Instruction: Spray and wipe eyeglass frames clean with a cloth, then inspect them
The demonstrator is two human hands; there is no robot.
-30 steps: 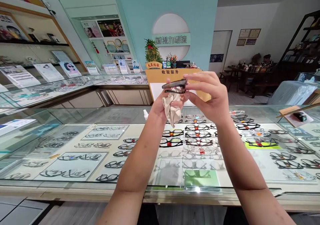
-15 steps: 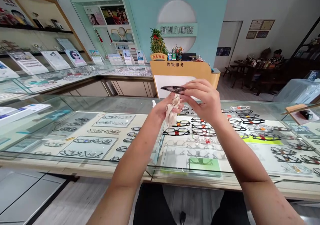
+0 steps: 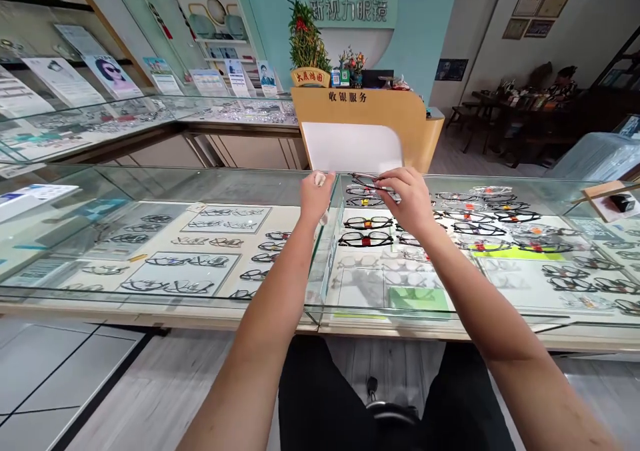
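My right hand (image 3: 411, 201) pinches a dark-framed pair of glasses (image 3: 363, 180) by one side, out over the far part of the glass display case. To its left, my left hand (image 3: 316, 196) is closed round a crumpled pale cloth (image 3: 319, 179), of which only a bit shows above the fist. The two hands are apart. Below them, inside the case, lie rows of spectacle frames, among them a black pair with a red tag (image 3: 366, 239).
The glass case (image 3: 260, 185) spans the width in front of me, with more spectacles on panels at the left. A wooden counter (image 3: 415, 114) with a plant (image 3: 306, 44) stands beyond. A person (image 3: 564, 85) is at a table far right. A stool (image 3: 393, 411) is under me.
My hands have moved apart and down toward the case. The cloth has left the glasses and is bunched in my left fist; the right hand has lowered the glasses. The view has tilted down.
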